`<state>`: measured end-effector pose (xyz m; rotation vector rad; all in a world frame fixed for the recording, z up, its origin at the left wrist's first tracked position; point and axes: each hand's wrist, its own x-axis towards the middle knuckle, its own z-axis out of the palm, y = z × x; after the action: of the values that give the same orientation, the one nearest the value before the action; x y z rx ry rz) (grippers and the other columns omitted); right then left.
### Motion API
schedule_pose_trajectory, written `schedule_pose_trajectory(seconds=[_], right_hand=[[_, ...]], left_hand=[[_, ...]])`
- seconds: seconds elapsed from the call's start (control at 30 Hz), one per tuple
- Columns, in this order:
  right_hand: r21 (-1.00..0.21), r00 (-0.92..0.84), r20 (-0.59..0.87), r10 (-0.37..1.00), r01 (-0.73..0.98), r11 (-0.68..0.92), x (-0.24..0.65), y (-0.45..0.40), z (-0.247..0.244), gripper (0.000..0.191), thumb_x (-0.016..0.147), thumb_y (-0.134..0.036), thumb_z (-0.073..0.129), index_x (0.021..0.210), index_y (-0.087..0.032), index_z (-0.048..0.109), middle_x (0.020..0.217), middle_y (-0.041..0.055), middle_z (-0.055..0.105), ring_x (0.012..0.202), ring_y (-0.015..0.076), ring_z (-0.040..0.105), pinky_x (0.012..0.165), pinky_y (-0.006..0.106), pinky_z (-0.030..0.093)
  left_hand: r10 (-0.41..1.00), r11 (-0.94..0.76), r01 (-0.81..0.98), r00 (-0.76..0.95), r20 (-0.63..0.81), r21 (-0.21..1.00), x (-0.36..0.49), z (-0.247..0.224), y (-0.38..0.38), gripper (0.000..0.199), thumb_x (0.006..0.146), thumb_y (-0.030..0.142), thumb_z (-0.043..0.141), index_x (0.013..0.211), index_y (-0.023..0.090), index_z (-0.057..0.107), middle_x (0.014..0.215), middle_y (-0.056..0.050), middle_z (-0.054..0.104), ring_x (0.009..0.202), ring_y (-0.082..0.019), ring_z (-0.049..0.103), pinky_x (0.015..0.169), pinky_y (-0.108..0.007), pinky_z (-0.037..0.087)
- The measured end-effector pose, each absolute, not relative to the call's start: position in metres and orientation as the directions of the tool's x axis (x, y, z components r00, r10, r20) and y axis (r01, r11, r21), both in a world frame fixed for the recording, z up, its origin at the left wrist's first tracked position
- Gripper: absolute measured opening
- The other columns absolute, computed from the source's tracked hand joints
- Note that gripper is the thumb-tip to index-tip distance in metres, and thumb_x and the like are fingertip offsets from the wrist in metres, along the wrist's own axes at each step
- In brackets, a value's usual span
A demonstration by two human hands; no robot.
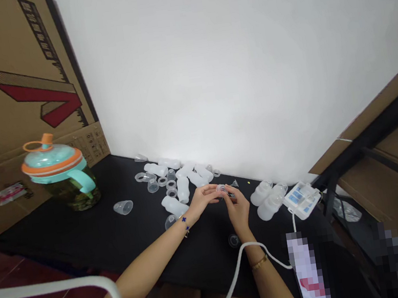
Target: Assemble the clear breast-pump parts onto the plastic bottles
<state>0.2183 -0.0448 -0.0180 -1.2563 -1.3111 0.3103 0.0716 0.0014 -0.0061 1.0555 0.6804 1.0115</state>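
Left hand (202,201) and right hand (238,207) meet just right of centre in the frame, fingertips closed on a small clear piece (221,188), ring-like as far as I can make out; the other fingers are loosely curled. Something that slight probably wants a light, even pinch at the rim, held square, since squeezing could bend it or make it slip. Just left of the hands lie frosted bottles (183,189) and loose clear rings (171,192); to the right, two capped bottles (270,203) lie beside a white case (302,199). Far left stands a lidded jug (58,173).
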Motion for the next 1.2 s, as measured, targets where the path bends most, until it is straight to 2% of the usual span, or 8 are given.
schedule_pose_trajectory(seconds=[0.47, 0.87, 1.0, 1.1, 1.2], right_hand=[[-0.663, 0.196, 0.646, 0.738, 0.623, 0.414, 0.2232, -0.0427, -0.0208, 0.025, 0.097, -0.038, 0.059, 0.101, -0.022, 0.078, 0.112, 0.0106, 0.076, 0.099, 0.0243, 0.073, 0.082, 0.038, 0.062], [-0.746, 0.237, 0.577, 0.781, 0.542, 0.387, 0.2208, -0.0455, -0.0162, 0.027, 0.094, -0.043, 0.061, 0.099, -0.023, 0.078, 0.113, 0.0102, 0.076, 0.103, 0.0249, 0.072, 0.08, 0.036, 0.061], [-0.855, 0.32, 0.46, 0.828, 0.412, 0.315, 0.2207, -0.0454, -0.0142, 0.032, 0.09, -0.049, 0.065, 0.102, -0.022, 0.077, 0.108, 0.01, 0.077, 0.099, 0.026, 0.072, 0.075, 0.035, 0.061], [-0.96, 0.372, 0.271, 0.888, 0.172, 0.221, 0.2221, -0.0431, -0.013, 0.039, 0.086, -0.054, 0.067, 0.101, -0.019, 0.076, 0.099, 0.0088, 0.077, 0.088, 0.0246, 0.072, 0.067, 0.034, 0.061], [-0.988, 0.347, 0.085, 0.934, -0.09, 0.124, 0.2237, -0.0409, -0.012, 0.039, 0.081, -0.054, 0.072, 0.095, -0.018, 0.076, 0.096, 0.0082, 0.077, 0.085, 0.0241, 0.072, 0.062, 0.031, 0.061]], left_hand=[[0.92, 0.062, -0.283, 0.388, 0.055, 0.957, 0.0729, -0.0112, 0.0042, 0.051, 0.068, 0.045, 0.088, 0.104, 0.012, 0.073, 0.09, -0.01, 0.077, 0.084, -0.021, 0.073, 0.071, -0.028, 0.059], [0.921, 0.071, -0.275, 0.387, 0.043, 0.959, 0.0718, -0.0059, 0.003, 0.049, 0.066, 0.043, 0.089, 0.1, 0.012, 0.072, 0.085, -0.009, 0.075, 0.081, -0.021, 0.072, 0.07, -0.028, 0.058], [0.92, 0.075, -0.279, 0.389, 0.041, 0.957, 0.0711, -0.0059, 0.0033, 0.05, 0.069, 0.049, 0.086, 0.1, 0.013, 0.072, 0.086, -0.009, 0.075, 0.084, -0.022, 0.073, 0.068, -0.028, 0.058], [0.935, 0.058, -0.275, 0.351, 0.044, 0.96, 0.0711, -0.0067, 0.0039, 0.048, 0.075, 0.055, 0.08, 0.098, 0.013, 0.071, 0.089, -0.01, 0.075, 0.078, -0.02, 0.073, 0.062, -0.025, 0.056], [0.95, 0.031, -0.262, 0.308, 0.053, 0.964, 0.0715, -0.0075, 0.0043, 0.048, 0.077, 0.052, 0.08, 0.104, 0.014, 0.07, 0.103, -0.011, 0.073, 0.074, -0.017, 0.072, 0.059, -0.023, 0.056]])
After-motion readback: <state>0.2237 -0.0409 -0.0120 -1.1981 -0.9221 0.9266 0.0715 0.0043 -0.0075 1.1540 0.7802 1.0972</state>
